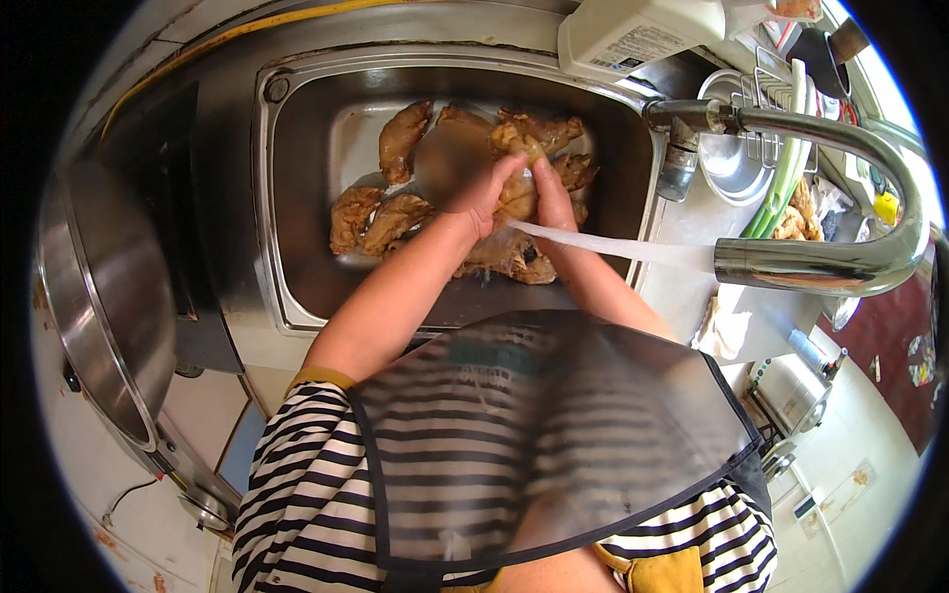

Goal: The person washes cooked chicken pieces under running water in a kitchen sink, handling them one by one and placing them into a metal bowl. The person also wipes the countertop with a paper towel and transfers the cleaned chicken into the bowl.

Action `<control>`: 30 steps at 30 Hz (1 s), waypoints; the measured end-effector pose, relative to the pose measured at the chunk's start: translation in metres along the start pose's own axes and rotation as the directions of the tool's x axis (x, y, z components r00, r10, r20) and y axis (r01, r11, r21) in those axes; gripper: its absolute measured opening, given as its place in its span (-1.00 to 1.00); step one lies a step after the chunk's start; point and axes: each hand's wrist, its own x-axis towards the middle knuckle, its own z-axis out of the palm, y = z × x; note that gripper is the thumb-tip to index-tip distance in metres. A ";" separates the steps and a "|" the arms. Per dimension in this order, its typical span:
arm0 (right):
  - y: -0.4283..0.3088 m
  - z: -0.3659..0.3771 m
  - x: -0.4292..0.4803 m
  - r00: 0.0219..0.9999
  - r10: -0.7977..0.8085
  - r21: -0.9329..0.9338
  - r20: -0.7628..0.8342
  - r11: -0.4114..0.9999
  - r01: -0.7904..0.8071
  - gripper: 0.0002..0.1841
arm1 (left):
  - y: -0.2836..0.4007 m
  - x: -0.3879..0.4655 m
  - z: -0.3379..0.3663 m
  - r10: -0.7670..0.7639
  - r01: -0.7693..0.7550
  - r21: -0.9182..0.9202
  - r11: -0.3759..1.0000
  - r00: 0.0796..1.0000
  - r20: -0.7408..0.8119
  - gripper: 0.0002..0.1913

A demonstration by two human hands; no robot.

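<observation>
In the stainless steel sink (pixel 304 222), my left hand (pixel 493 189) and my right hand (pixel 554 196) close on one browned piece of meat (pixel 517 194), apparently a pig's trotter. Several similar pieces lie around it on the sink bottom, among them one at the upper left (pixel 405 141), one at the lower left (pixel 354 219) and one nearest my body (pixel 523 261). A stream of water (pixel 593 239) runs from the steel faucet (pixel 801 265) and lands by my wrists. A blurred patch hides part of the sink beside my left hand.
The curved faucet pipe reaches over the right counter. A white plastic jug (pixel 641 37) stands behind the sink corner. To the right are a metal bowl (pixel 730 167), a wire rack (pixel 767 111) and a long green onion (pixel 786 170). A large steel pan (pixel 118 296) is at the left.
</observation>
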 end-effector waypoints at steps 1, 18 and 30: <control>-0.004 0.013 -0.013 0.997 -0.073 -0.149 -0.035 0.987 0.067 -0.38 | -0.001 -0.001 0.002 -0.071 0.078 -0.217 0.973 0.997 0.038 -0.31; -0.037 -0.017 0.040 0.800 -0.356 -0.874 0.484 -0.238 0.423 -0.36 | 0.070 -0.070 -0.106 0.594 -0.423 0.425 0.800 0.655 -0.466 -0.27; -0.044 0.000 0.101 0.992 0.079 -0.747 0.099 -0.653 0.126 -0.06 | 0.060 0.044 -0.057 0.353 -0.118 0.601 -0.790 0.715 0.604 -0.57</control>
